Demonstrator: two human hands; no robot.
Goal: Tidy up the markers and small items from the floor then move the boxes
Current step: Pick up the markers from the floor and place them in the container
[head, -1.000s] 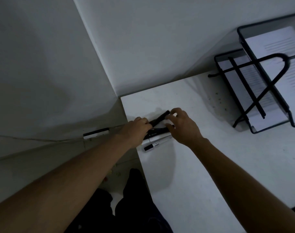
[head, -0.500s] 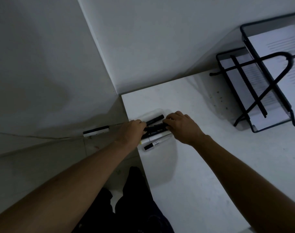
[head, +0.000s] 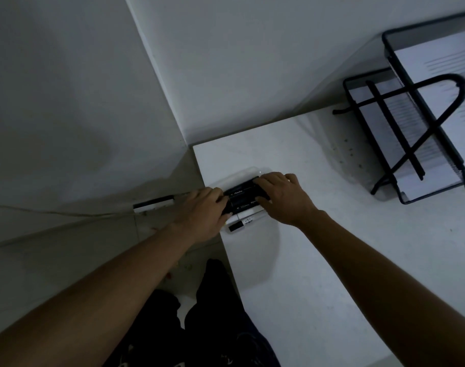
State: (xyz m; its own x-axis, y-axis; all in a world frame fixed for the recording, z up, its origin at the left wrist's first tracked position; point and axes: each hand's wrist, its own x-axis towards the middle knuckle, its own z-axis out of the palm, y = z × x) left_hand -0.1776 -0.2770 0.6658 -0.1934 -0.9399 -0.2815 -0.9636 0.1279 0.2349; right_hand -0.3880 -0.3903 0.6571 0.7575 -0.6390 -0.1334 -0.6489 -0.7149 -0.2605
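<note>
Lying on the floor at nine o'clock, against the wall, is a small white-and-black item [head: 154, 203], well apart from the desk's contents. Just right of it the left hand [head: 203, 214] presses its fingers onto the left ends of the black markers [head: 242, 198], which sit side by side in a clear shallow tray [head: 248, 172] near the corner of the white desk [head: 332, 260]. A white marker with a black cap [head: 239, 225] lies beside the tray's near edge. The right hand [head: 283, 197] covers the markers' right ends; whether either hand truly clasps them cannot be told. At two o'clock stands a black wire paper tray [head: 416, 144] holding sheets.
</note>
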